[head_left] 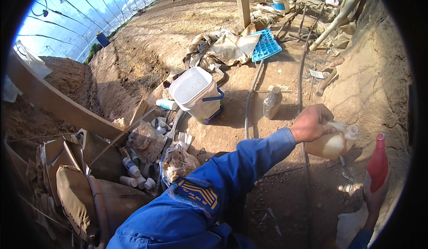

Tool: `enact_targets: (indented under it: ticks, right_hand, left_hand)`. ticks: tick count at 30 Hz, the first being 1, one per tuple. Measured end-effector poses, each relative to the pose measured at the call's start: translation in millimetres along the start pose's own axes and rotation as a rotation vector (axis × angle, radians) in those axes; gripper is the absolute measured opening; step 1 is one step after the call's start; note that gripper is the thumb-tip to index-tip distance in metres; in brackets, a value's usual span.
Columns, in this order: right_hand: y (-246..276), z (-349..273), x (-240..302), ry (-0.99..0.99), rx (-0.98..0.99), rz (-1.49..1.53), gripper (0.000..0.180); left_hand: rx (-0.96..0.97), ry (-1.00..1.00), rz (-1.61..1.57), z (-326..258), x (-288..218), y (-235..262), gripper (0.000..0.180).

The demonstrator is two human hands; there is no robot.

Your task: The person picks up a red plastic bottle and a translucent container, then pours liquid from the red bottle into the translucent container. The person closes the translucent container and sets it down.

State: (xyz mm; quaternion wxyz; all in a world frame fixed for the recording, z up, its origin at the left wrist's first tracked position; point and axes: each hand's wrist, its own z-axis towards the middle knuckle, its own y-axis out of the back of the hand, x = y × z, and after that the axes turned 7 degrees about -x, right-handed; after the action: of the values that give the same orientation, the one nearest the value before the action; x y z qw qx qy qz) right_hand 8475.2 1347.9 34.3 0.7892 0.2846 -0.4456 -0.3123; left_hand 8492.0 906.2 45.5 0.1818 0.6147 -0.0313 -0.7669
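Nearest me, the blue sleeve (pixel 249 159) with a yellow-striped patch reaches across the view from the lower edge. Over at the right rim, my right hand (pixel 373 199) is wrapped around a red bottle (pixel 379 162), its narrow neck pointing upward. At the end of the sleeve, my left hand (pixel 313 124) grasps the top of a translucent jug (pixel 323 146) holding pale liquid. The jug sits between my two hands, its uncapped mouth on the side toward the red bottle, near it but not touching; I can't tell whether its base meets the ground.

To my left, a brown padded bundle (pixel 76 202) leans by some boards, with white bottles (pixel 133 169) and a crumpled clear bag (pixel 147 140) heaped just beyond. Past the sleeve, a white bucket (pixel 191 90) with a blue handle stands on the bare soil (pixel 232 130). Right of it, a dark hose (pixel 248 108) runs away from me, and a clear bottle (pixel 272 102) stands between that and a second line (pixel 302 77). Farther off, a blue cell tray (pixel 266 46) lies against crumpled sheeting (pixel 232 48), near the foot of a post (pixel 242 3). Beyond, a white-and-blue pail (pixel 280 2) stands by some debris, and at far left a blue container (pixel 102 39) sits near the clear film wall (pixel 67 21).
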Motion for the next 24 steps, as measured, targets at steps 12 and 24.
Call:
enact_targets:
  ticks: [12, 24]
  right_hand:
    - [-5.3, -1.1, -3.3, -0.020, 0.012, -0.019, 0.092]
    - [-3.7, 2.0, -5.0, 0.025, 0.023, 0.014, 0.088]
  left_hand:
    - [0.013, -0.019, 0.017, 1.2, 2.8, -0.4, 0.031]
    - [0.007, -0.018, 0.003, 1.5, 3.6, -4.9, 0.030]
